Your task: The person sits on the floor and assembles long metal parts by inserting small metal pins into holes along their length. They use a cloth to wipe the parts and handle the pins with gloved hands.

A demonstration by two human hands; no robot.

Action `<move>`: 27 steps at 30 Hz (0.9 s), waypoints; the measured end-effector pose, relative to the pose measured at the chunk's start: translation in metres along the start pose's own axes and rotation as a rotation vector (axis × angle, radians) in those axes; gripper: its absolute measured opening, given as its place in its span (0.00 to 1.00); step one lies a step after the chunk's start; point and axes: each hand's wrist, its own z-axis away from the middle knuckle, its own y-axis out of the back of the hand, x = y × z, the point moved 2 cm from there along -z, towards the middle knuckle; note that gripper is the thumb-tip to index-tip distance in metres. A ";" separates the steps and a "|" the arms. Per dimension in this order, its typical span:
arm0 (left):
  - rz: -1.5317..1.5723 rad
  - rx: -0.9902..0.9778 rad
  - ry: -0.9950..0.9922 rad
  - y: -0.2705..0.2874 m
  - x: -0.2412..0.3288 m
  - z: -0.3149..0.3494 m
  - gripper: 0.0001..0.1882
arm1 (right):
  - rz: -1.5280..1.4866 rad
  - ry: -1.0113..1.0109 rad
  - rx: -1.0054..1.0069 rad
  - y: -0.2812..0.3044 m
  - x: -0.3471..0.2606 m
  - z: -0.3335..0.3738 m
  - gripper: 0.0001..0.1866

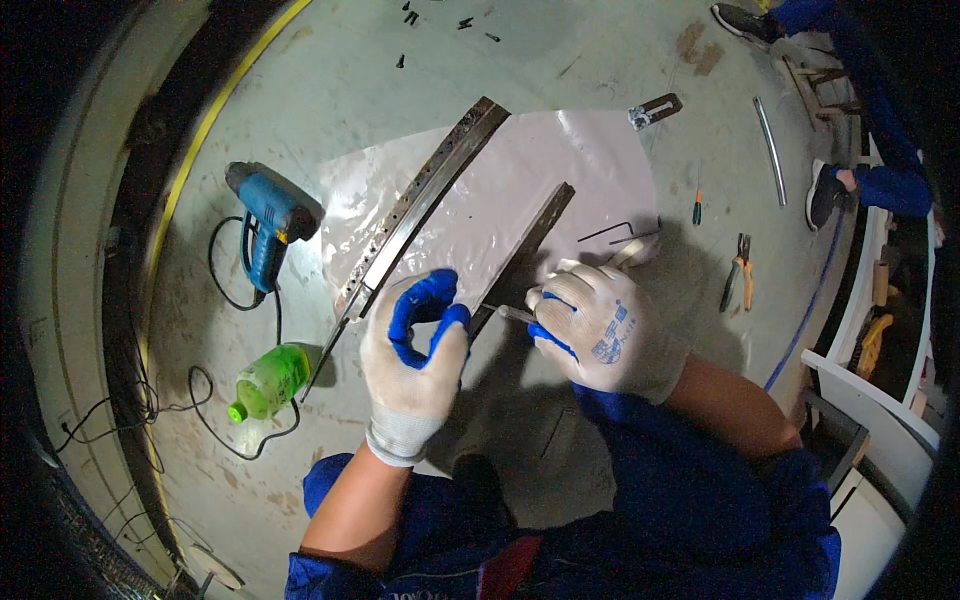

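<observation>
Both hands wear white knit gloves with blue coated palms. My left hand (418,345) hovers near the lower end of a long metal rail (445,185); its thumb and fingers curve into a C with a gap and nothing visible between them. A short, thin greyish rod (515,314) pokes out from the pinched fingers of my right hand (600,325); its exact kind is unclear. Between the hands lies a shorter dark metal bar (538,235), its near end close to the rod. Both metal pieces rest on a pale plastic sheet (580,150).
Left are a blue heat gun (268,225), its cord, and a green bottle (270,382). Hex keys (606,232), a screwdriver (697,208), orange-handled pliers (738,272) and a metal tube (770,150) lie right. Screws (465,23) are scattered far off. Another person's shoe (824,196) shows right.
</observation>
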 end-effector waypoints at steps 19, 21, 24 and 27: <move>0.151 -0.325 -0.010 -0.007 0.001 0.012 0.16 | -0.489 -0.064 -0.012 -0.029 -0.010 -0.002 0.14; 0.121 -0.266 -0.051 -0.009 -0.001 0.015 0.14 | -0.532 -0.102 -0.037 -0.030 -0.012 -0.003 0.14; 0.105 -0.253 -0.015 -0.010 -0.001 0.019 0.14 | -0.633 -0.136 -0.095 -0.023 -0.013 -0.006 0.13; 0.183 -0.172 0.052 -0.011 0.000 0.020 0.13 | -0.682 -0.207 -0.050 -0.015 -0.011 -0.008 0.13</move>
